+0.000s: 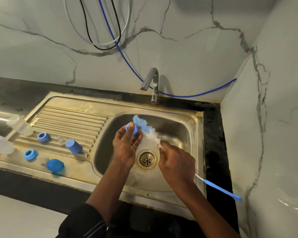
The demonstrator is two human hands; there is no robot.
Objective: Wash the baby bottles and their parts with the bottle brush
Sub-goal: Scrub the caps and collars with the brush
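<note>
1. Sink (177, 129), steel; basin centre frame, ribbed drainboard (70, 117) to centre-left. Risk: wet, sloped metal, so anything dropped slides toward the drain (147, 159), lower centre of the basin.
2. Bottle brush (145, 127): blue/white bristle head upper centre of basin, blue handle running to lower right, past the sink rim. Risk: long handle overhangs near the wall; it could knock the wall and jolt the stroke.
3. Right hand (176, 164), centre-right: fingers clenched round brush stem, just below the bristles. Grip so close to the head gives short strokes; prob. poor reach inside parts.
4. Left hand (126, 145), centre: thumb and fingertips pinching a blue part (135, 132), bristles touching its side. Risk: a light pinch on a slick, small item, and a hard scrub may pop it out into the basin.
5. Two clear bottles (20, 126) (1, 145), far left edge, lying tilted at the drainboard's end. Risk: could roll off onto the counter.
6. Two blue caps (73, 146) (55, 166), lower left, on drainboard; round, may roll.
7. Two blue collars (43, 136) (30, 154), left, lying flat; stable.
8. Clear teat-like bits (61, 140), betw. collar and cap; blurred, easy to overlook.
9. Tap (153, 83), upper centre: flow cannot be told.
</note>
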